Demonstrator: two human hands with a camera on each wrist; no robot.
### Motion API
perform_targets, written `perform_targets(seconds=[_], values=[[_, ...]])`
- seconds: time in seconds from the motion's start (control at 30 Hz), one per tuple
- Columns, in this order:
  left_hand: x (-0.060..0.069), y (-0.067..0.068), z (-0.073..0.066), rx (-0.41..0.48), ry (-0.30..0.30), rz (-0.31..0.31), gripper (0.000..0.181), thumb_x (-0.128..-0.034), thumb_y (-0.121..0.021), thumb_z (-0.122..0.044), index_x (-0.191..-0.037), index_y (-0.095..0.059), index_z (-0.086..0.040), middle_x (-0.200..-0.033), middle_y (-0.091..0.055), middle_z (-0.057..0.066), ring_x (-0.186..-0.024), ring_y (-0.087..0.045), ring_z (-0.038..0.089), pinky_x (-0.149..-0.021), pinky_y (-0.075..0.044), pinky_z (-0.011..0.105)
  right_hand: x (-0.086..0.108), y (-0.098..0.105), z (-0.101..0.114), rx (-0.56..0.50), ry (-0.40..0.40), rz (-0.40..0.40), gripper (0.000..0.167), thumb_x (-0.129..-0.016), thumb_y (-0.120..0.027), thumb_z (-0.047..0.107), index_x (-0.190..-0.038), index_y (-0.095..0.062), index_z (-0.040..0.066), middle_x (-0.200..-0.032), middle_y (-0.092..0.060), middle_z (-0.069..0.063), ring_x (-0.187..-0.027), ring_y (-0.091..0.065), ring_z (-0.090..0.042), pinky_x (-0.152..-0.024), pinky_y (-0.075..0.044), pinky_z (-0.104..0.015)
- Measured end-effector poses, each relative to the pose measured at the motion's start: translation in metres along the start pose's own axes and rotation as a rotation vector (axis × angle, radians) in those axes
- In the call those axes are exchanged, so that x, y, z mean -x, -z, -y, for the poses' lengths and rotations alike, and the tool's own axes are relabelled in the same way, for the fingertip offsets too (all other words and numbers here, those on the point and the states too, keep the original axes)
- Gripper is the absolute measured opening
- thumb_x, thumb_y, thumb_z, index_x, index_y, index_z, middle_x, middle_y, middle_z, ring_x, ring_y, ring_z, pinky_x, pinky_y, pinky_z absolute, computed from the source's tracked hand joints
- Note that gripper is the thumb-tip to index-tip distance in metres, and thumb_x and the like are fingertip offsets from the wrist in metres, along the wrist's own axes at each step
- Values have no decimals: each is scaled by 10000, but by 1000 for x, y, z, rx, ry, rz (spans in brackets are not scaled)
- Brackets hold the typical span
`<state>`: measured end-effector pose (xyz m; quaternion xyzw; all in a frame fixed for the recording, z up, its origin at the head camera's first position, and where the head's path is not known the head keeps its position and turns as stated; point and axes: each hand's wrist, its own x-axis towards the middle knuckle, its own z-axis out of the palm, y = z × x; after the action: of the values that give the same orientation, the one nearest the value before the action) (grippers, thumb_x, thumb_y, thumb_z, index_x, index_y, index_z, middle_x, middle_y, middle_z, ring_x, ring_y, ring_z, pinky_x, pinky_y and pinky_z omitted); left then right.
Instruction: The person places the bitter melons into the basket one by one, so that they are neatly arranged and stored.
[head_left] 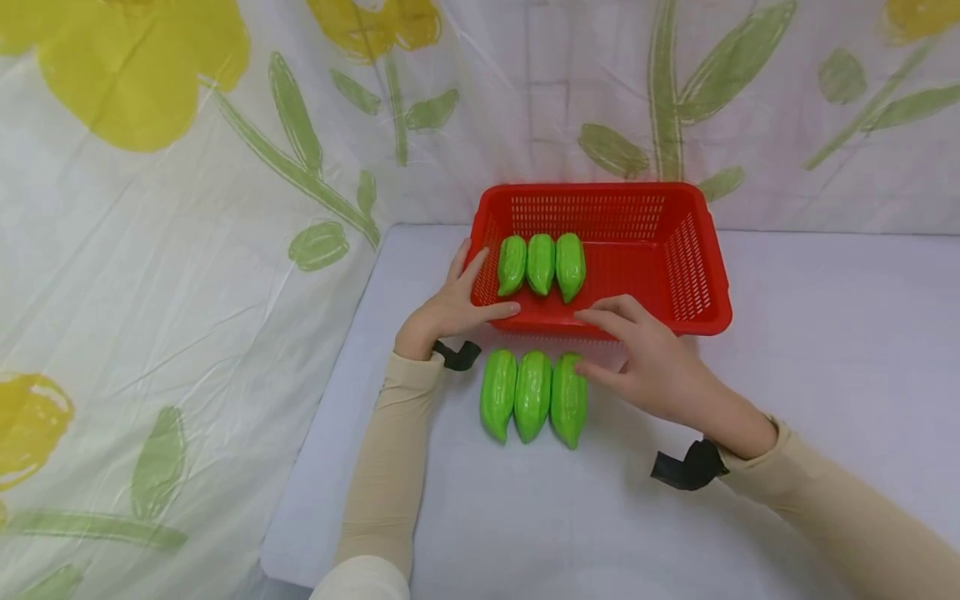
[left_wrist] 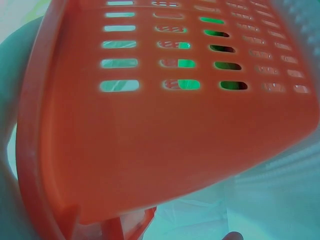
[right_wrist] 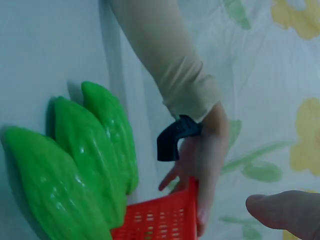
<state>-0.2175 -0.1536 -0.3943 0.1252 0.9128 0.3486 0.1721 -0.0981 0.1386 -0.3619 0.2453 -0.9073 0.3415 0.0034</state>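
Observation:
My left hand [head_left: 450, 307] rests on the front left corner of a red plastic basket [head_left: 716, 275], its thumb along the front rim and fingers spread over the left side. The basket's slotted wall [left_wrist: 125, 140] fills the left wrist view. Three shiny green bitter melons, the middle one [head_left: 541, 263], lie side by side in the basket's left part. Another three, the middle one [head_left: 532, 396], lie in a row on the table before it. Over the front rim hovers my right hand [head_left: 651, 358], fingers loosely bent with nothing in them; its thumb overlaps the rightmost table melon [head_left: 568, 408] in the head view.
The table [head_left: 825, 350] has a pale cloth and ends on the left beside a hanging flower-printed sheet [head_left: 225, 267]. The same kind of sheet hangs behind the basket. Black bands [head_left: 690, 467] sit at both wrists.

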Motion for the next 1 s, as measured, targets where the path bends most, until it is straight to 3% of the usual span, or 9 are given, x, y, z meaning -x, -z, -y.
perform_targets(seconds=[0.17,0.3,0.37,0.47,0.6,1.0], values=[[-1,0,-1,8,-14,-10,1136,-858,-735,-635,-1691,-42,-293,-1732,174,-103,-1599,-112,298,-1197,-362,598,12,-13,3,-35,-8,24,616,-871,-864,240,-1419,-619,104,-1367,-562,-84,-1033,-627,-193,-656,-585,-226],[-1,0,-1,12,-12,-10,1138,-857,-740,-628,-1690,-42,-292,-1732,177,-98,-1594,-125,306,-1192,-371,596,19,-26,1,-22,6,24,616,-854,-881,254,-1396,-634,98,-1367,-569,-88,-1025,-629,-199,-635,-574,-215],[-1,0,-1,12,-10,-10,1140,-858,-740,-628,-1691,-42,-283,-1732,179,-96,-1594,-129,310,-1193,-368,597,20,-33,-1,-7,13,25,629,-843,-890,262,-1388,-637,77,-1375,-568,-97,-1071,-626,-222,-667,-594,-246],[0,0,0,9,-4,-10,1140,-857,-734,-637,-1691,-43,-278,-1733,181,-96,-1596,-127,315,-1192,-367,602,21,-43,-6,6,23,27,624,-840,-887,246,-1378,-640,48,-1394,-560,-134,-1211,-589,-292,-822,-627,-377],[0,-1,0,6,0,-12,1134,-858,-728,-644,-1691,-49,-283,-1733,178,-96,-1599,-119,310,-1191,-367,604,21,-56,-13,8,0,34,627,-844,-880,239,-1386,-633,42,-1428,-534,-170,-1293,-550,-343,-993,-567,-530],[0,-1,-1,11,5,-5,1147,-850,-736,-652,-1691,-45,-289,-1728,194,-116,-1605,-98,301,-1200,-358,599,18,-81,-24,-5,-36,29,700,-815,-907,262,-1405,-615,25,-1485,-474,-223,-1356,-499,-395,-1029,-536,-573]])
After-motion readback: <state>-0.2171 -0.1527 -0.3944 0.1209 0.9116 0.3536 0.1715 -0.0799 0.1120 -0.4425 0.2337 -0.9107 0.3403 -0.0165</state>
